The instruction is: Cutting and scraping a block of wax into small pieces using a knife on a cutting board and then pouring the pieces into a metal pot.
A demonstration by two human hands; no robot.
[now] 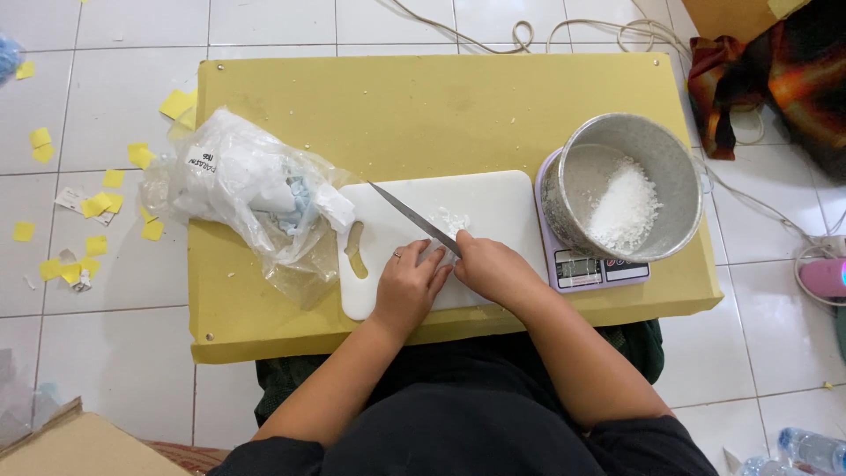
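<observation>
Head view looked down on yellow paper scraps (97,204) strewn over the tiled floor (115,353) at far left. On the low yellow surface (423,97) lay a crumpled plastic bag (251,194), then a white cutting board (493,207). The left hand (410,286) pressed its fingers on white pieces (447,220) there. The right hand (495,269) clenched a knife (414,218), blade across them. Further right, a metal bowl (621,185) of white chunks sat on a kitchen scale (599,269).
</observation>
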